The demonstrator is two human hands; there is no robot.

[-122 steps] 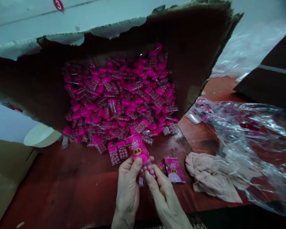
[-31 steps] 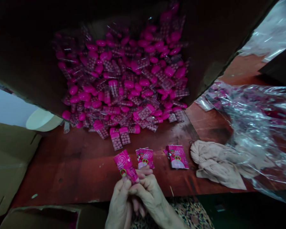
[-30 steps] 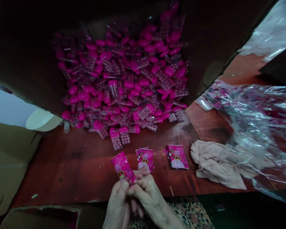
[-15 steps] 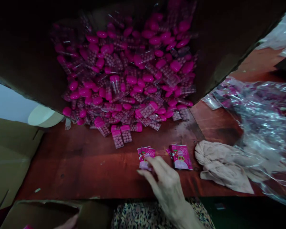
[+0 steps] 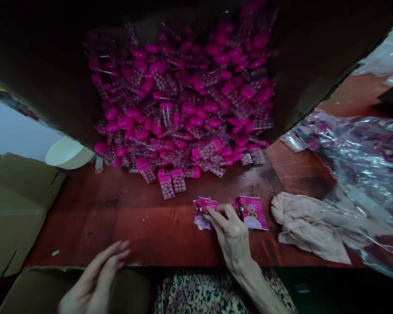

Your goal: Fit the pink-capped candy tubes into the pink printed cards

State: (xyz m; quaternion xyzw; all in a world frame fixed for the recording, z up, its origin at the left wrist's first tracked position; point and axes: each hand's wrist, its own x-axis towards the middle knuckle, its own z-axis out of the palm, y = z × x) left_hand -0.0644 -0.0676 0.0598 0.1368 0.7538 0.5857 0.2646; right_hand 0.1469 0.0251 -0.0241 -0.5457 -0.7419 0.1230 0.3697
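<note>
No words or numbers clear enough to read. Round swirls and a small red and green picture printed on the two flat pink paper packets (image 5: 253, 212) lying on the red-brown wooden table (image 5: 118, 218), all too blurry to make out. Nothing printed on the little clear sweet boxes with pink caps (image 5: 183, 109).

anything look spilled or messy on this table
Yes. The tipped cardboard box has spilled pink candy packs onto the red table, and a crumpled beige cloth lies beside loose plastic sheeting.
</note>
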